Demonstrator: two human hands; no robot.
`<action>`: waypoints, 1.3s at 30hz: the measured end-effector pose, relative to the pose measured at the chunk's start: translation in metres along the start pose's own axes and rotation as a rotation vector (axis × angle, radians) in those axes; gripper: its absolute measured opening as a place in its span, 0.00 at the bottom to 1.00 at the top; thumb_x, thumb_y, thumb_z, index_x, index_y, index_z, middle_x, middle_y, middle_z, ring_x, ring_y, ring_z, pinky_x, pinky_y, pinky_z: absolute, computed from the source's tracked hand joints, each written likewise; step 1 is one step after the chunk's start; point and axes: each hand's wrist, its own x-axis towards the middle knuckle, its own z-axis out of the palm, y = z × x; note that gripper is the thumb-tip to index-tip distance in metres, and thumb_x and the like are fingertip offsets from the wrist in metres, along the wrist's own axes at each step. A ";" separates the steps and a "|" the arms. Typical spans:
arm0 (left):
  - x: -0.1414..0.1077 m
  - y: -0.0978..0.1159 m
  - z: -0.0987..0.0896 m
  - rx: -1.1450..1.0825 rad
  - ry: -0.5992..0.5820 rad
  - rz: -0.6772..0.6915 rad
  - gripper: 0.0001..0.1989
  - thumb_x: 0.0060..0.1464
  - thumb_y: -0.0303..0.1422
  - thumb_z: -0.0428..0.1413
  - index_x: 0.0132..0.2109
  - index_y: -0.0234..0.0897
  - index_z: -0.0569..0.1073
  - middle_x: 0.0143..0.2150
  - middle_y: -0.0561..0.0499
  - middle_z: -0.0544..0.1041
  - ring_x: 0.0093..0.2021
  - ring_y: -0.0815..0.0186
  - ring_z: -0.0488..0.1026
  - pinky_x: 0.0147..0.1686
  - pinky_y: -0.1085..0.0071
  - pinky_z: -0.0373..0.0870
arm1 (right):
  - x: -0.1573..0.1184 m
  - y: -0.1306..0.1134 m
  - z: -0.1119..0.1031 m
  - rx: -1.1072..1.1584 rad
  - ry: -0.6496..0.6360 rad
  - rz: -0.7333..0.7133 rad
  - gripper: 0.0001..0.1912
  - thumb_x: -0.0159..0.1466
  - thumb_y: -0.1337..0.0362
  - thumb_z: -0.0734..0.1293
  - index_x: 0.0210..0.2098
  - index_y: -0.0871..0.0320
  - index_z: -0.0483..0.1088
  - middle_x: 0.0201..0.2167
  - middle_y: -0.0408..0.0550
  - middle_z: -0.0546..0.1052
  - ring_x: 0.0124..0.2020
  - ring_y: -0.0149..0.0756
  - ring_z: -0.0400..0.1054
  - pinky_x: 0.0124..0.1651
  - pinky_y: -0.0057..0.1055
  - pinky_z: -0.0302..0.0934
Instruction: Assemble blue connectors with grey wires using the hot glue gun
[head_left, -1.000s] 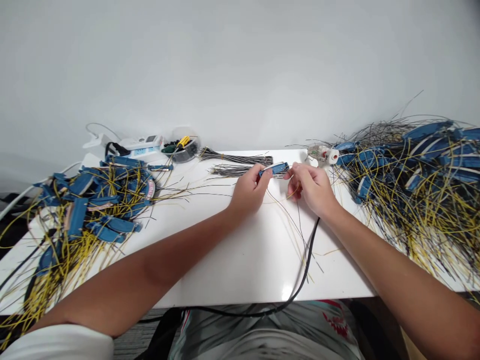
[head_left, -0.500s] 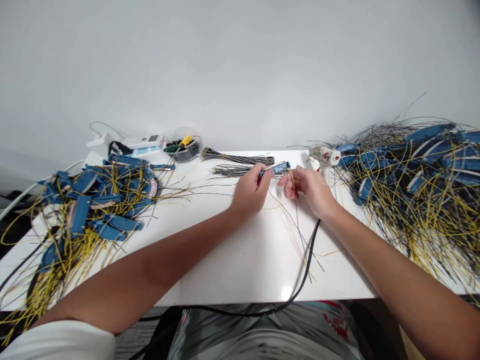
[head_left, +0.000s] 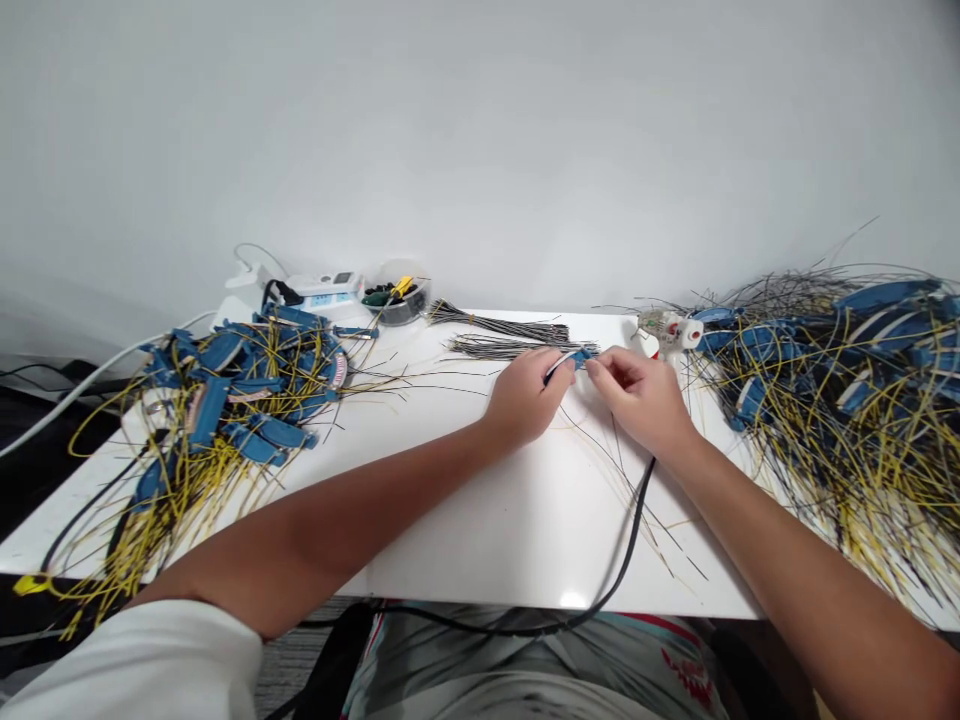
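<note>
Holding a blue connector (head_left: 576, 356) — hands (head_left: 529, 396) (head_left: 641, 400) between two tangled wire heaps (head_left: 240, 385) (head_left: 825, 400).

Bare forearms (head_left: 337, 510) angled inward, left hand (head_left: 525, 398) and right hand (head_left: 639, 400) pinching, almost touching

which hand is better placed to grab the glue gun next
Right, probably. The right hand is closest to the hot glue gun, which stands just beyond it, while the left hand is farther off and grips the blue connector.

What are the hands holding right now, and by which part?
A blue connector: left hand at its left end, right hand at its right end.
</note>
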 end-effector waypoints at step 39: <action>-0.013 -0.004 0.003 0.234 -0.144 0.231 0.20 0.62 0.31 0.56 0.60 0.35 0.73 0.62 0.37 0.78 0.64 0.41 0.71 0.64 0.45 0.65 | 0.108 -0.049 0.118 -0.031 -0.275 -0.084 0.03 0.70 0.61 0.63 0.39 0.53 0.63 0.32 0.43 0.75 0.33 0.36 0.64 0.40 0.35 0.55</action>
